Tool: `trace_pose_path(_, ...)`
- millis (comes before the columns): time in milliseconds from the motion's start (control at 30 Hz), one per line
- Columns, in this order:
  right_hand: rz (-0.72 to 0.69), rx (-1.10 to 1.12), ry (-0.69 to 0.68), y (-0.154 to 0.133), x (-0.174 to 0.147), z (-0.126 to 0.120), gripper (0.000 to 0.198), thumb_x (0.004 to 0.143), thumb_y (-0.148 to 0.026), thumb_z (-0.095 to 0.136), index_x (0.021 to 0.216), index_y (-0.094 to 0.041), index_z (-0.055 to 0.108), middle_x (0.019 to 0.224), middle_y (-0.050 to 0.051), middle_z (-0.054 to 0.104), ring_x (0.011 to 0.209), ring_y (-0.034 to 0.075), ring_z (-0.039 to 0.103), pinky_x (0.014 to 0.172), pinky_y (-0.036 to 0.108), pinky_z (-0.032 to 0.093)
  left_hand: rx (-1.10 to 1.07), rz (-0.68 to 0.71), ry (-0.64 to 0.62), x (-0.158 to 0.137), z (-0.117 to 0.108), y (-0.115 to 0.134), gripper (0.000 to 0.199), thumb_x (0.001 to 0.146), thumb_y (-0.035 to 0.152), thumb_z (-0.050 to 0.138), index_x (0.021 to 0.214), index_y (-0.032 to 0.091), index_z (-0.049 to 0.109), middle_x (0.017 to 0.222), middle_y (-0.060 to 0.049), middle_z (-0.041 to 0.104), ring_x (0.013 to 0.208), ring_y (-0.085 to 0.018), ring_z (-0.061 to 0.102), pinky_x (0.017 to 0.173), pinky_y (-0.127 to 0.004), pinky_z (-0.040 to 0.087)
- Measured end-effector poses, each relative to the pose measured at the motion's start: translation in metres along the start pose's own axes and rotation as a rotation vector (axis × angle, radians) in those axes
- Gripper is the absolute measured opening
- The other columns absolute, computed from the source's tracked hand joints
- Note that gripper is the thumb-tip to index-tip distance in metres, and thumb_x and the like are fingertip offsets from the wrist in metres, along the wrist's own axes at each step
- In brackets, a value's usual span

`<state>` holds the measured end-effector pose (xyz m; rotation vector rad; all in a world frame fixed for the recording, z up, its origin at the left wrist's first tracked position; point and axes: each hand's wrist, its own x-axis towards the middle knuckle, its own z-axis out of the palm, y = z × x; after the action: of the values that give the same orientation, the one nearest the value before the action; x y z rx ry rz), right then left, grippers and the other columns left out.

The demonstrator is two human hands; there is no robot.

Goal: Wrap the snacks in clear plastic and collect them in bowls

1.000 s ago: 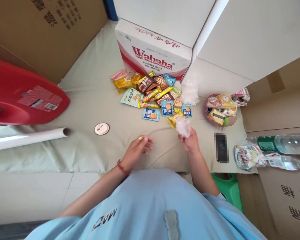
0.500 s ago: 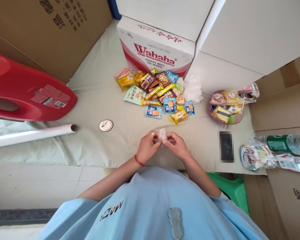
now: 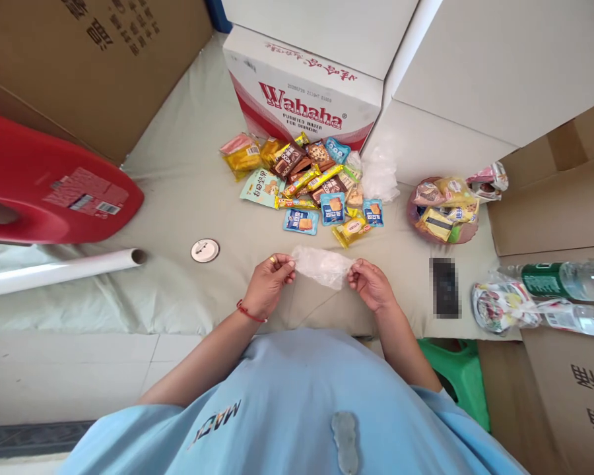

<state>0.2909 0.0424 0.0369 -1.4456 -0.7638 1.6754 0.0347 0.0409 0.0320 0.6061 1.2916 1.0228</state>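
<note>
A thin clear plastic bag (image 3: 321, 267) is stretched sideways between my two hands, just above the cloth-covered surface (image 3: 168, 297). My left hand (image 3: 270, 284), with a ring and a red bracelet, pinches its left end. Its right end is gripped in the closed fingers of my right hand (image 3: 371, 282). Beyond the bag lies a pile of packaged snacks (image 3: 309, 175). Nearest to my hands are a yellow packet (image 3: 351, 229) and blue packets (image 3: 301, 221). More crumpled clear plastic (image 3: 379, 175) sits at the pile's right.
A pink bowl (image 3: 416, 227) of snacks stands right, beyond a blurred dark object (image 3: 445, 288) and plastic bottles (image 3: 589, 280). At left are a round pin badge (image 3: 204, 250), a white tube (image 3: 64, 272) and a red jug (image 3: 94, 211). A Wahaha carton (image 3: 301, 99) stands behind the pile.
My hands have moved apart, left hand leftward and right hand rightward. The clear plastic, crumpled small between my fingertips before, is now spread out wide. The whole view has shifted slightly.
</note>
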Motion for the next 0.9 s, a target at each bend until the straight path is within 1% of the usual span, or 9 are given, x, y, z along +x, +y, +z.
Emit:
trace_pose_path(100,-0.203,-0.233,0.226,0.002,-0.007,-0.006,0.037,0.08,-0.057,0.075,0.082,-0.023,0.06,0.075,-0.001,0.058,0.069,0.016,0.053,0.064,0.029,0.049,-0.036,-0.004,0.03,-0.001,-0.005,0.0,0.054,0.059,0.054,0.092,0.086,0.018,0.061,0.072,0.004,0.06,0.063,-0.01,0.057,0.059,-0.023,0.044)
trace_pose_path(167,-0.419,-0.41,0.279,-0.001,-0.013,0.0,0.032,0.088,-0.055,0.071,0.094,-0.024,0.064,0.089,0.003,0.063,0.08,0.019,0.058,0.076,0.034,0.052,-0.042,-0.008,0.023,-0.003,-0.004,0.0,0.053,0.059,0.052,0.092,0.085,0.018,0.062,0.072,0.003,0.061,0.063,-0.01,0.057,0.06,-0.023,0.045)
trace_pose_path(300,-0.749,-0.787,0.065,-0.009,-0.016,0.029,0.042,0.085,-0.05,0.079,0.119,-0.029,0.068,0.13,0.012,0.063,0.122,0.031,0.056,0.108,0.05,0.047,-0.028,-0.023,-0.052,-0.01,0.002,0.004,0.049,0.06,0.051,0.093,0.084,0.017,0.066,0.07,0.003,0.062,0.062,-0.01,0.057,0.06,-0.024,0.045)
trace_pose_path(367,-0.79,-0.825,-0.054,-0.01,-0.009,0.042,0.034,0.088,-0.048,0.075,0.115,-0.028,0.07,0.13,0.012,0.064,0.126,0.032,0.055,0.112,0.052,0.043,-0.009,-0.032,-0.114,-0.013,0.003,0.007,0.046,0.061,0.05,0.092,0.083,0.017,0.068,0.068,0.003,0.062,0.061,-0.01,0.056,0.059,-0.024,0.043)
trace_pose_path(433,-0.751,-0.75,-0.111,-0.009,0.0,0.046,0.022,0.095,-0.046,0.065,0.103,-0.027,0.071,0.119,0.011,0.069,0.117,0.029,0.061,0.107,0.048,0.047,0.006,-0.029,-0.159,-0.014,-0.001,0.011,0.044,0.063,0.05,0.092,0.084,0.018,0.069,0.066,0.002,0.062,0.06,-0.01,0.055,0.058,-0.024,0.042)
trace_pose_path(533,-0.53,-0.52,-0.067,-0.008,0.01,0.041,0.028,0.095,-0.052,0.062,0.089,-0.026,0.067,0.091,0.005,0.069,0.086,0.022,0.066,0.079,0.036,0.055,0.025,-0.005,-0.135,-0.011,-0.015,0.014,0.044,0.064,0.051,0.091,0.084,0.018,0.071,0.065,0.003,0.06,0.058,-0.01,0.051,0.056,-0.024,0.04)
trace_pose_path(633,-0.271,-0.341,-0.041,-0.006,0.013,0.032,0.037,0.086,-0.061,0.068,0.081,-0.025,0.061,0.06,-0.005,0.052,0.051,0.014,0.048,0.05,0.027,0.041,0.111,0.017,-0.049,-0.008,-0.03,0.012,0.044,0.064,0.053,0.089,0.085,0.017,0.072,0.065,0.003,0.058,0.058,-0.01,0.048,0.056,-0.024,0.038)
trace_pose_path(767,-0.182,-0.27,0.026,-0.002,0.011,0.025,0.037,0.081,-0.059,0.073,0.078,-0.024,0.059,0.054,-0.008,0.046,0.047,0.011,0.036,0.045,0.025,0.03,0.273,0.181,0.129,-0.013,-0.03,0.008,0.039,0.073,0.052,0.081,0.089,0.019,0.07,0.078,0.0,0.065,0.069,-0.013,0.053,0.065,-0.026,0.043)
trace_pose_path(900,-0.249,-0.246,0.168,0.002,0.006,0.025,0.032,0.086,-0.054,0.069,0.08,-0.025,0.059,0.058,-0.007,0.046,0.051,0.012,0.038,0.049,0.026,0.031,0.318,0.289,0.052,-0.026,-0.009,0.009,0.035,0.08,0.053,0.076,0.085,0.021,0.066,0.078,0.0,0.065,0.07,-0.013,0.055,0.067,-0.026,0.045)
